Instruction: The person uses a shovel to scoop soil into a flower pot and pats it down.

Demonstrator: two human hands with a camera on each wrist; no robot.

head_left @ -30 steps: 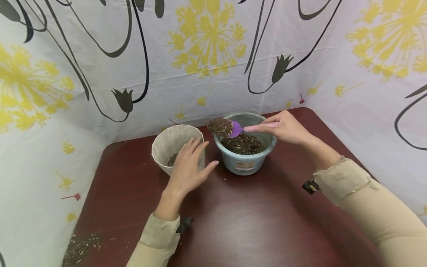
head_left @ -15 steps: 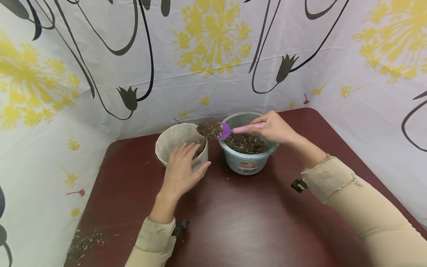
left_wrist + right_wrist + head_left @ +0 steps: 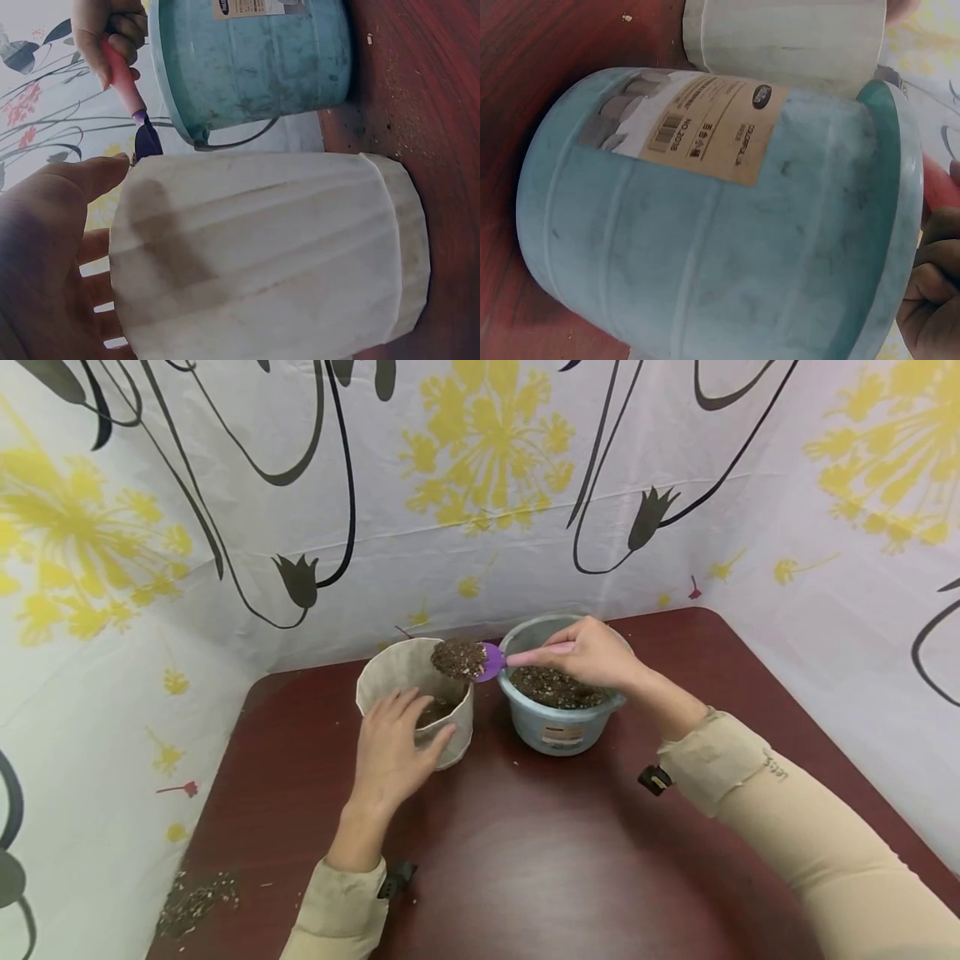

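Observation:
My right hand (image 3: pixel 600 656) grips the pink handle of a purple garden trowel (image 3: pixel 491 662). Dark soil (image 3: pixel 456 659) is heaped on its blade, held level over the right rim of an off-white flowerpot (image 3: pixel 459 745). A little soil shows at the bottom of that pot. My left hand (image 3: pixel 390 747) is at the pot's near left rim, fingers spread and loosely bent; in the left wrist view the fingers (image 3: pixel 97 289) reach behind the rim. Right of the pot stands a pale blue bucket (image 3: pixel 705 247) with soil (image 3: pixel 558 689) in it, partly hidden under my right hand.
Loose soil (image 3: pixel 197 902) is scattered on the dark red table (image 3: pixel 555 860) at the front left. A flower-patterned cloth (image 3: pixel 420 568) hangs behind the table and along both sides. The bucket bears a paper label (image 3: pixel 705 131).
The soil-laden trowel has moved left, from above the bucket to the flowerpot's right rim. My left hand has shifted slightly left and down at the pot's near rim.

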